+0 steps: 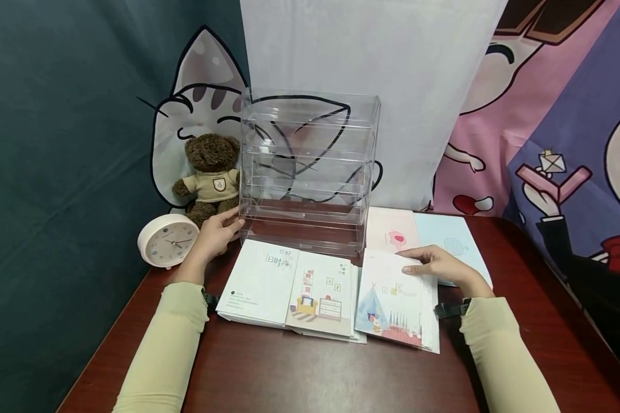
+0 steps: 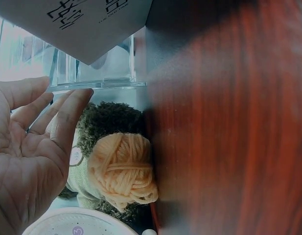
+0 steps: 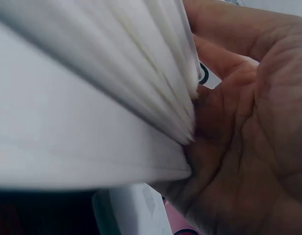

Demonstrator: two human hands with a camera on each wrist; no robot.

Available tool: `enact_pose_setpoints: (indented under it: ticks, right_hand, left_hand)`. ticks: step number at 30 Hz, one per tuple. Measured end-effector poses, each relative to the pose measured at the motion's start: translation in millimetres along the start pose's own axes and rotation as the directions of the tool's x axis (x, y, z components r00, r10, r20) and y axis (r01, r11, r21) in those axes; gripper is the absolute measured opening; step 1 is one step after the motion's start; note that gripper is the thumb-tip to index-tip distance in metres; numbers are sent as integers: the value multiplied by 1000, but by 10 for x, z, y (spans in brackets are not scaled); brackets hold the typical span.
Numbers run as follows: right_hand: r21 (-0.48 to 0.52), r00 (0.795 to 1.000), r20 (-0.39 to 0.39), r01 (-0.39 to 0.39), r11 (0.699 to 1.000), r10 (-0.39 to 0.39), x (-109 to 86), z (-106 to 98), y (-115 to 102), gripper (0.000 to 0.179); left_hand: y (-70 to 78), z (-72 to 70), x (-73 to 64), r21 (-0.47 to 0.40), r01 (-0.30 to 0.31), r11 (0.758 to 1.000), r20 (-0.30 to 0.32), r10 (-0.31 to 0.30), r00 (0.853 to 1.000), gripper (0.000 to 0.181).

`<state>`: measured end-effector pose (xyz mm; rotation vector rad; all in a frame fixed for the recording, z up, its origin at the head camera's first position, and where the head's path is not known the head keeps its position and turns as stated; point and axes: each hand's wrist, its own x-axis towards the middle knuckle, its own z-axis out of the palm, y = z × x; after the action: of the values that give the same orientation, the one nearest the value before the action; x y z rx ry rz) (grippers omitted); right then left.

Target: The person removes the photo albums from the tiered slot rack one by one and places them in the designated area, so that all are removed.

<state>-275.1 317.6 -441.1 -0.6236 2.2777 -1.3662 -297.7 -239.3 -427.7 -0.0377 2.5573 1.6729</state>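
In the head view my left hand (image 1: 219, 232) is at the lower left side of a clear acrylic shelf rack (image 1: 310, 215). The left wrist view shows its fingers nearly straight, tips at the edge of the clear panel (image 2: 99, 85). My right hand (image 1: 436, 265) grips the right edge of a stack of notebooks with a tent on the top cover (image 1: 387, 304). Up close, the pages (image 3: 155, 63) sit between its thumb and fingers. Beside that stack lie a notebook with a yellow armchair (image 1: 310, 304) and a white one with lettering (image 1: 258, 281).
Behind the right hand lie a pink notebook (image 1: 387, 226) and a light blue one (image 1: 454, 238). A brown teddy bear (image 1: 213, 172) sits left of the rack, with a round alarm clock (image 1: 169, 240) in front. A ball of orange yarn (image 2: 124, 169) shows beside the bear from the left wrist.
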Motion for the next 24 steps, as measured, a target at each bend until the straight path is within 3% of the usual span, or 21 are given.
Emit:
enact_pose_setpoints:
  ticks: [11,24]
  right_hand:
    - [-147,999,32,-1,989,6,46,60,22,38]
    - [-288,1000,6,31,957,-30,81,102,-24,37]
  left_hand:
    - [36,5,-25,-8,3,1000,1,-3,1000,55]
    - [47,34,-32,-16,-2,1000,-11,2,1000,56]
